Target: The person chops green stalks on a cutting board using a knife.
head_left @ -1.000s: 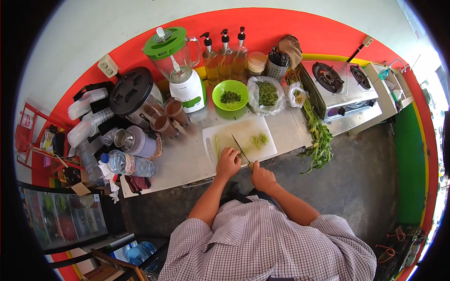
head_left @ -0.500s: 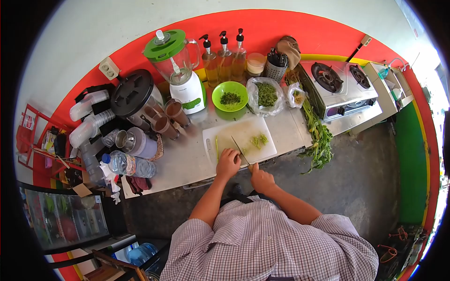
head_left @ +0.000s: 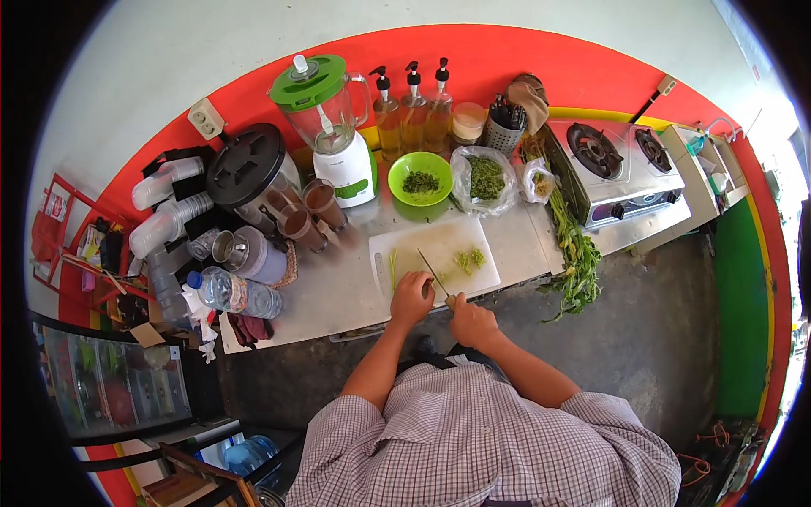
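My right hand (head_left: 473, 324) is wrapped round the handle of a kitchen knife (head_left: 432, 269), whose blade points up and left over the white cutting board (head_left: 384, 244). Just left of the blade, my left hand (head_left: 411, 299) rests at the board's near edge with its fingers curled in. Whatever lies under those fingers is too small and hidden to name. Chopped green pieces (head_left: 470, 261) form a small pile to the right of the knife. A thin green stalk (head_left: 392, 265) lies near the board's left end.
Behind the board stand a green bowl (head_left: 404, 193) of chopped herbs and a plastic bag (head_left: 487, 180) of greens. A leafy bunch (head_left: 579, 270) hangs over the counter edge, beside a gas stove (head_left: 625, 198). Left are a blender (head_left: 345, 173), two brown glasses (head_left: 302, 230) and a water bottle (head_left: 228, 291).
The whole view has shifted slightly, with the counter items appearing a little lower and further right. My left fingers are slightly more curled; the right hand still grips the knife.
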A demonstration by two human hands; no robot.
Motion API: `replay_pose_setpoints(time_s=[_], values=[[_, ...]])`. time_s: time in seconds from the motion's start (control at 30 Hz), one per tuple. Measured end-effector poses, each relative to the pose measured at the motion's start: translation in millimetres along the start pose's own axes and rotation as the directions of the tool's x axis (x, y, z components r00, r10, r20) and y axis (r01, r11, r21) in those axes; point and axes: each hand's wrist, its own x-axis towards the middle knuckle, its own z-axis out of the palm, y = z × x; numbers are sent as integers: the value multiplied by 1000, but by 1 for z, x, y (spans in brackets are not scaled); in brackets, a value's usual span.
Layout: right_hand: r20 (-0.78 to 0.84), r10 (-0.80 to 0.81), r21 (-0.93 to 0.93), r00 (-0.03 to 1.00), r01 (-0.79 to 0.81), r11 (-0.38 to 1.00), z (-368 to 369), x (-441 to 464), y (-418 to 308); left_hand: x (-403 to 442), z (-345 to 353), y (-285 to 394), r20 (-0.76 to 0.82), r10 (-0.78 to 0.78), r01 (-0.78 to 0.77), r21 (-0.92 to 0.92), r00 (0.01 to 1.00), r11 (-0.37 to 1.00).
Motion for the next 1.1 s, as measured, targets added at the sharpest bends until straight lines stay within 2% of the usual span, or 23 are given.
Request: replay_pose_setpoints(time_s=[0.2, 0.3, 0.43, 0.6, 0.73, 0.8, 0.93, 1.03, 1.1], values=[[-36, 21, -11, 999, -21, 1000, 24, 1, 10, -1, -1, 0, 21, -57, 58, -24, 998, 998], [-6, 0, 9, 1000, 0, 1000, -6, -4, -2, 0, 0, 0, -8, -43, 43, -25, 999, 999], [-9, 27, -6, 1000, -27, 1000, 19, 5, 10, 2, -1, 3, 8, -58, 58, -20, 998, 998], [-3, -41, 34, 999, 41, 999, 6, 2, 14, 1, 0, -1, -5, -46, 46, -29, 999, 999], [-46, -1, 6, 999, 2, 1000, 21, 3, 28, 1, 1, -2, 19, -52, 52, -16, 998, 999], [-104, 64, 69, 993, -57, 996, 24, -1, 34, -2, -2, -3, 60, -114, 117, -46, 992, 992], [-137, 83, 115, 987, -67, 991, 19, -5, 35, -3, -5, -7, 93, -144, 151, -72, 985, 986], [-132, 29, 92, 991, -17, 996, 18, -4, 29, 0, -1, -10, 106, -145, 156, -111, 984, 981], [-131, -19, 114, 991, 34, 993, 18, -1, 25, -1, -1, -11, 55, -123, 126, -48, 991, 991]])
